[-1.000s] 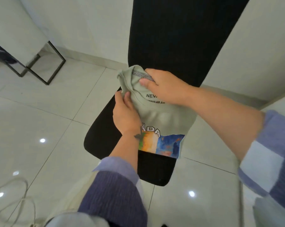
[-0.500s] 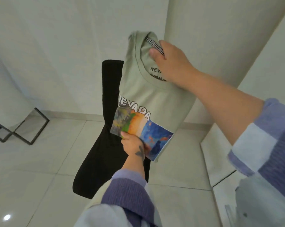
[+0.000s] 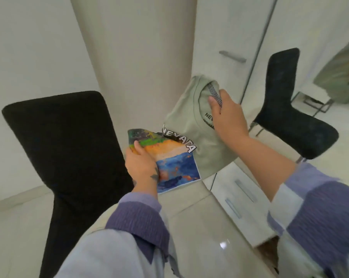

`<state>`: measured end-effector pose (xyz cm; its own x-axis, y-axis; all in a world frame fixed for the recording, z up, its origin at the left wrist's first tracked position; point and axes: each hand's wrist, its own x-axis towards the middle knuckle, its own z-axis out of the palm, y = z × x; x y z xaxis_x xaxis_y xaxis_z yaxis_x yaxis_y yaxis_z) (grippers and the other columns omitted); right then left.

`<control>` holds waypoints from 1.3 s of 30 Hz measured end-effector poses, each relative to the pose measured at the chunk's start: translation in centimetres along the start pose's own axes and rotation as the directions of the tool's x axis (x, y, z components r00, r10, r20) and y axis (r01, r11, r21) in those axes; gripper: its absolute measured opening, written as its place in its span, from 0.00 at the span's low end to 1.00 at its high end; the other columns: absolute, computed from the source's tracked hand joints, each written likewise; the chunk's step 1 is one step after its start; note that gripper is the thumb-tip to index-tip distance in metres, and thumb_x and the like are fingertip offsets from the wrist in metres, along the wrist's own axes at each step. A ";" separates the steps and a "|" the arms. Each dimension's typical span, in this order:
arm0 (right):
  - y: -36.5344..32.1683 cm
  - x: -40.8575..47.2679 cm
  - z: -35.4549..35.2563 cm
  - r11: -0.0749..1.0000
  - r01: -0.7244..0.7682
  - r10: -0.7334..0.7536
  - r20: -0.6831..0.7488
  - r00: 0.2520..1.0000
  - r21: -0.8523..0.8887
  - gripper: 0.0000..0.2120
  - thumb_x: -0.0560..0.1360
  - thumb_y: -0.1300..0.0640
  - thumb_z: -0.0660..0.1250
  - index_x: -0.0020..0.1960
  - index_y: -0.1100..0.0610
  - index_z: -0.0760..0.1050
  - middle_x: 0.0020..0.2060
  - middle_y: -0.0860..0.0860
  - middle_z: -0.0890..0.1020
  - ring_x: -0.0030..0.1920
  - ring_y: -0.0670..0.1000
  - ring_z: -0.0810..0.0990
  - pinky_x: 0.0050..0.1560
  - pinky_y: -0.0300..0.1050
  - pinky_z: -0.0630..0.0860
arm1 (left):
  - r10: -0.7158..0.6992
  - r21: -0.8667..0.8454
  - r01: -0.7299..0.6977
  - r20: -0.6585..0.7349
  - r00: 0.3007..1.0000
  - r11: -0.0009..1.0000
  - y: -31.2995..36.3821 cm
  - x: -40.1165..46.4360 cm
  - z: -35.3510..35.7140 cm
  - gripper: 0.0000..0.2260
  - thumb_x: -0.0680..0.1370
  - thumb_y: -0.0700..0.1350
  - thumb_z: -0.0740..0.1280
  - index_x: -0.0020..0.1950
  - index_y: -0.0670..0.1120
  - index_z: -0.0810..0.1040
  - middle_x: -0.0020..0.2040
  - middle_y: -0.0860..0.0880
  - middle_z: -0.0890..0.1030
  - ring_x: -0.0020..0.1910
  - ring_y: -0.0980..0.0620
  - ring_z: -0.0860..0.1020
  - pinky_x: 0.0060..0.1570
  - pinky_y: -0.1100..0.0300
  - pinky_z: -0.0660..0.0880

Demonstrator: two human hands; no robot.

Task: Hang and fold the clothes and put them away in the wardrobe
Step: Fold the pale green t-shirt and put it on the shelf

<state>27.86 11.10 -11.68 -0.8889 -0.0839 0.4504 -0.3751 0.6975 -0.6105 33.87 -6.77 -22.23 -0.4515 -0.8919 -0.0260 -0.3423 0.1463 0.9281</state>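
A folded sage-green T-shirt [image 3: 186, 119] with a colourful "NEVADA" print is held in the air before a white wardrobe [image 3: 229, 33]. My right hand [image 3: 228, 115] grips it at the collar, thumb on the checked neck tape. My left hand [image 3: 141, 163] pinches the lower printed edge, which bends toward me. The wardrobe door with its grey bar handle [image 3: 232, 56] is closed behind the shirt.
A black upholstered chair [image 3: 69, 149] stands at the left, close to my left arm. A mirrored door [image 3: 320, 47] on the right reflects the chair and the shirt. White drawers with bar handles [image 3: 244, 190] sit low at the right. Glossy tiled floor lies below.
The view has swung right from the chair toward the wardrobe and mirror. Both hands carried the folded shirt along, and its printed lower edge has curled up in my left hand.
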 end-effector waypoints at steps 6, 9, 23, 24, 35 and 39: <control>10.2 -5.1 -6.7 0.946 -0.315 0.292 -0.231 0.928 -0.073 0.20 0.81 0.44 0.51 0.66 0.55 0.66 0.52 0.61 0.80 0.53 0.64 0.77 0.51 0.58 0.75 | 0.198 -0.025 -0.199 0.271 0.942 0.980 1.5 -8.3 7.2 0.18 0.82 0.52 0.55 0.53 0.37 0.73 0.51 0.36 0.79 0.51 0.38 0.77 0.47 0.54 0.69; 15.1 -8.2 -10.7 0.889 -0.449 0.392 -0.353 0.850 -0.095 0.20 0.81 0.45 0.52 0.65 0.56 0.67 0.51 0.63 0.80 0.51 0.65 0.77 0.46 0.54 0.71 | 0.261 -0.040 -0.266 0.384 0.886 0.963 2.2 -13.6 10.3 0.18 0.82 0.52 0.55 0.52 0.38 0.73 0.51 0.36 0.79 0.51 0.38 0.76 0.43 0.55 0.66; 31.8 -24.7 -28.2 0.529 -0.846 0.655 -0.668 0.354 0.070 0.19 0.82 0.46 0.50 0.65 0.56 0.65 0.52 0.62 0.78 0.52 0.64 0.77 0.50 0.56 0.74 | 0.424 -0.163 -0.487 0.761 0.491 0.858 3.6 -39.1 19.9 0.13 0.82 0.55 0.54 0.47 0.47 0.70 0.40 0.51 0.75 0.40 0.50 0.74 0.40 0.57 0.68; 32.7 -25.5 -29.3 0.505 -0.858 0.666 -0.677 0.313 0.100 0.19 0.82 0.46 0.50 0.66 0.56 0.65 0.53 0.62 0.78 0.53 0.64 0.77 0.51 0.56 0.73 | 0.434 -0.180 -0.494 0.770 0.467 0.851 3.6 -40.5 20.6 0.14 0.81 0.56 0.53 0.47 0.47 0.70 0.40 0.50 0.77 0.41 0.48 0.76 0.41 0.56 0.71; 44.6 -28.4 -33.8 0.454 -0.840 0.685 -0.719 0.115 0.298 0.20 0.82 0.48 0.49 0.67 0.58 0.65 0.58 0.62 0.78 0.58 0.63 0.76 0.54 0.51 0.72 | 0.526 -0.236 -0.582 0.752 0.399 0.778 2.3 -49.1 31.6 0.16 0.82 0.54 0.54 0.56 0.43 0.72 0.47 0.37 0.80 0.47 0.36 0.77 0.39 0.53 0.67; 50.8 -29.0 -32.1 0.432 -0.835 0.681 -0.730 0.056 0.339 0.19 0.82 0.49 0.50 0.65 0.60 0.66 0.54 0.63 0.78 0.55 0.63 0.78 0.48 0.47 0.69 | 0.522 -0.219 -0.606 0.763 0.382 0.764 -0.8 -50.5 37.1 0.16 0.82 0.54 0.54 0.60 0.45 0.72 0.49 0.36 0.80 0.49 0.35 0.78 0.42 0.50 0.71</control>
<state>43.07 71.75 -34.87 -0.1135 0.9899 0.0847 0.4913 0.1300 -0.8612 26.40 54.01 -35.40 -0.9796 0.0623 0.1908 0.1927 0.5587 0.8067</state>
